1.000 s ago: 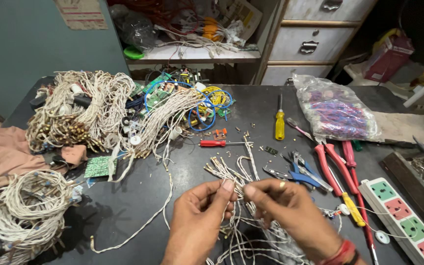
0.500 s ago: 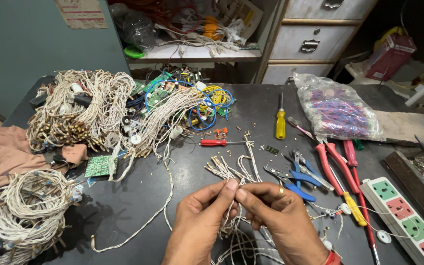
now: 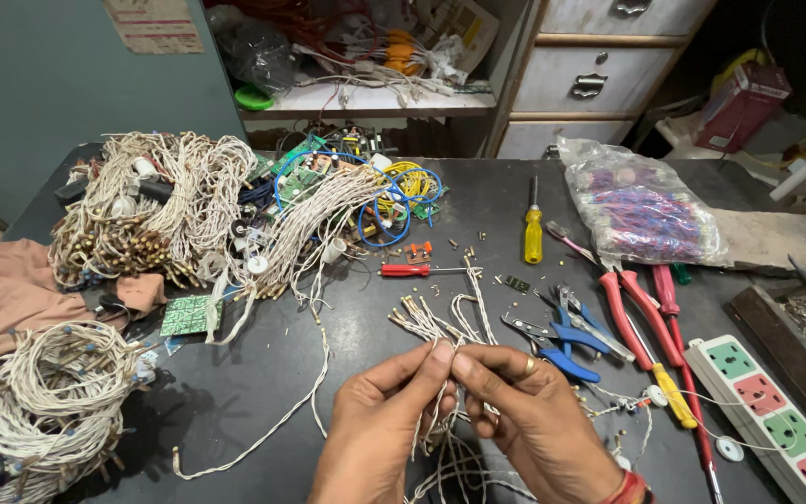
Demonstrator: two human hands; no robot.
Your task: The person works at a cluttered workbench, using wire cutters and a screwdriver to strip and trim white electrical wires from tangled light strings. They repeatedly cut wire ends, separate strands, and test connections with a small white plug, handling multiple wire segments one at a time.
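Both hands, left hand [image 3: 380, 425] and right hand [image 3: 534, 420], pinch thin white wires [image 3: 440, 327] between fingertips at the near table edge; blue pliers [image 3: 571, 334] lie just right, within reach.

— What is worn on the left hand [image 3: 380, 439]?
— Nothing that shows: bare fingers, bare wrist, no sleeve in view.
— And the right hand [image 3: 538, 425]?
— A gold-coloured ring [image 3: 529, 367] on one finger, and red thread bands [image 3: 634, 489] around the wrist. No sleeve there either.
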